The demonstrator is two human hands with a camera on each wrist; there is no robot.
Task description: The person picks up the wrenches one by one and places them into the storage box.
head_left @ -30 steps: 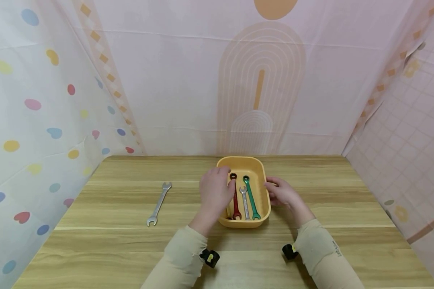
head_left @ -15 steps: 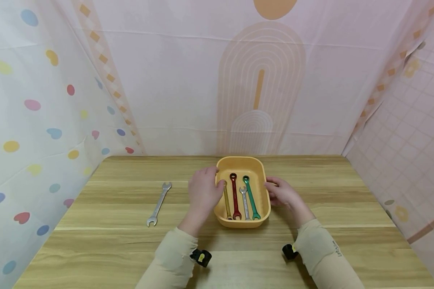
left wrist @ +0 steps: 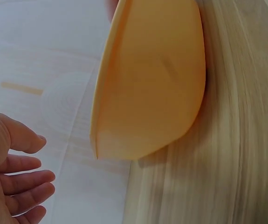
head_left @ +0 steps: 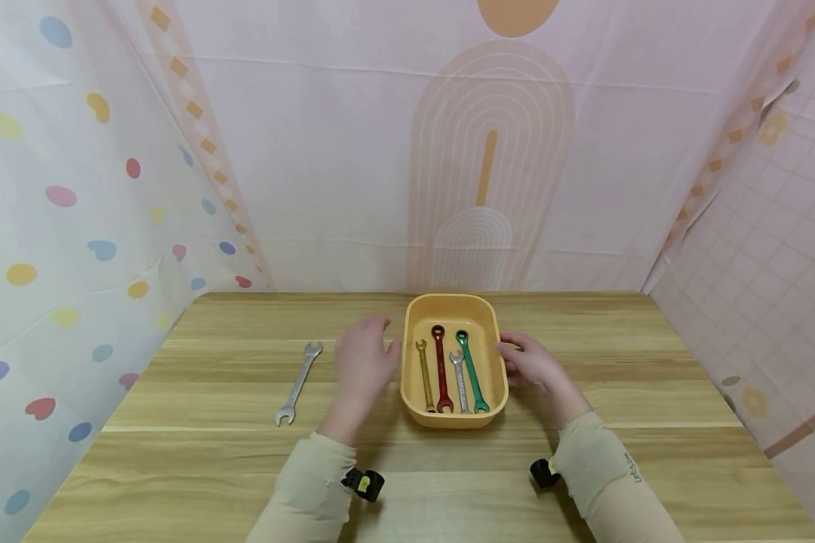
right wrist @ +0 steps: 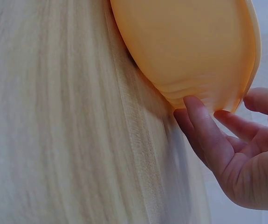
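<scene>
We see soft, even, bright light throughout, with faint shadows under the orange tray [head_left: 453,417] and the sleeves. The head view is sharp at centre, while its corners bend with wide-angle distortion. Both wrist views look softer: the wood grain smears into streaks, and the backdrop at the left washes out pale.
</scene>
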